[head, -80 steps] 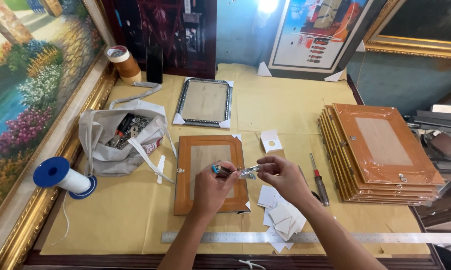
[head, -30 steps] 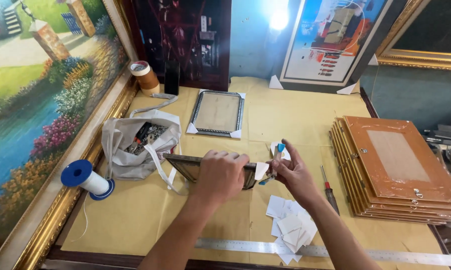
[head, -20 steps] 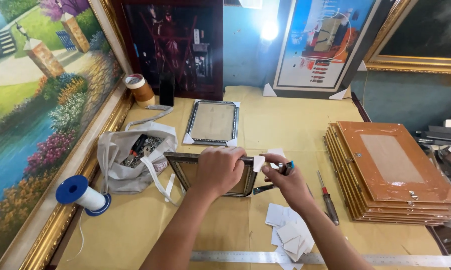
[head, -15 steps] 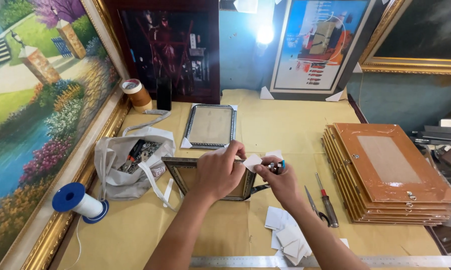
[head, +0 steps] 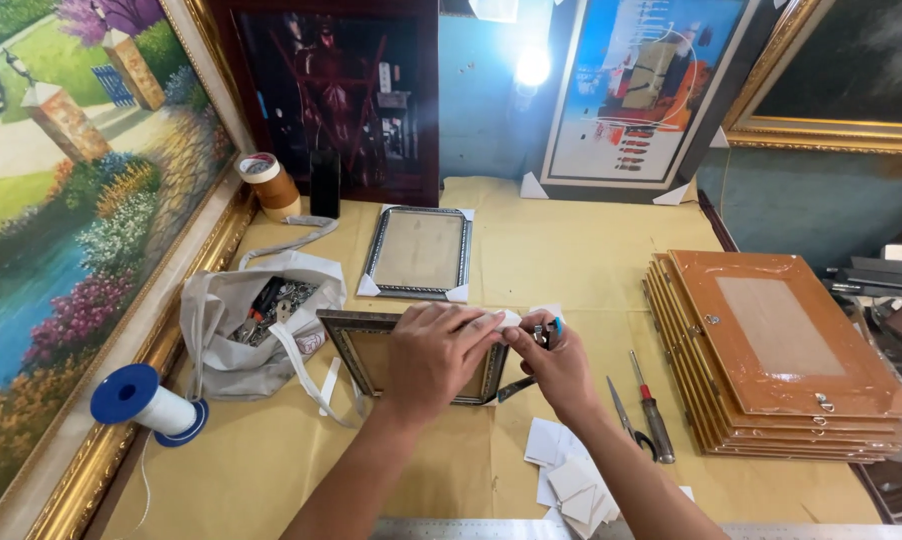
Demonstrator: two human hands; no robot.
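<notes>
Small dark picture frame (head: pixel 356 350) at bench (head: pixel 571 250) centre | grey cloth bag (head: pixel 236 335) at its 9 o'clock, blue-ended thread spool (head: pixel 146 400) at 8, brown tape roll (head: pixel 268 183) at 11, stacked orange-backed frames (head: pixel 781 350) at 3 | left hand (head: pixel 436 355) palm-down, grip pressing the frame | right hand (head: pixel 561 365) clenched around a blue-tipped tool (head: pixel 554 328) at the frame's right corner.

Bright, evenly lit, lamp glare (head: pixel 533 67) on back wall, soft shadows, wide-angle bending at edges
</notes>
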